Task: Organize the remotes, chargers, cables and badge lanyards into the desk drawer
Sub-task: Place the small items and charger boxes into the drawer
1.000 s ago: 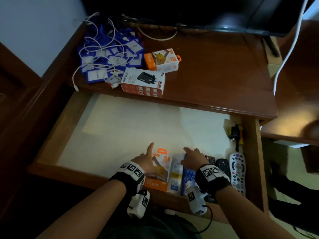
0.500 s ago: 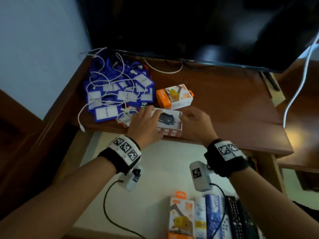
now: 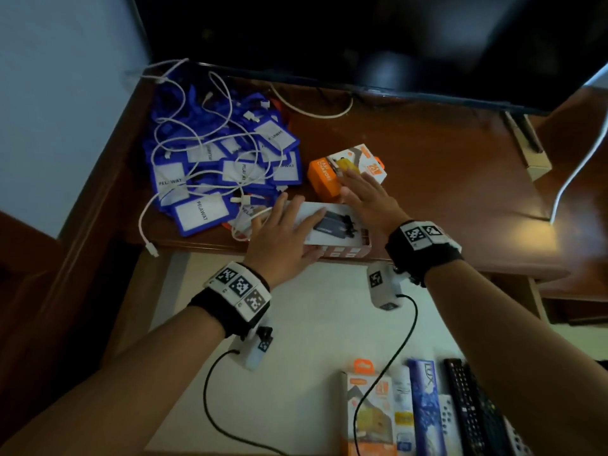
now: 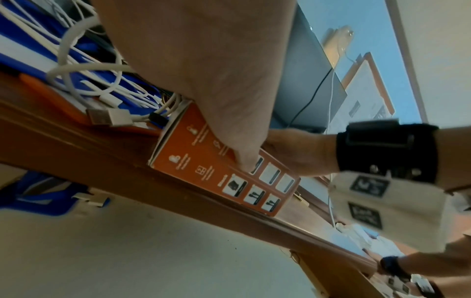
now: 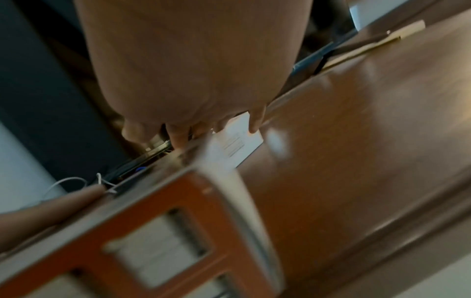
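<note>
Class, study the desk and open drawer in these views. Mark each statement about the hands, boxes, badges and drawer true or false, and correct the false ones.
1. The left hand rests on the white charger box at the desk's front edge. True.
2. The right hand is inside the drawer. False: it reaches over the desk to the orange charger box.
3. The blue badge holders lie in the drawer. False: they are piled on the desk, tangled with white cables.
4. Remotes already lie in the drawer at its right side. True.
5. The drawer is closed. False: it is pulled open.
</note>
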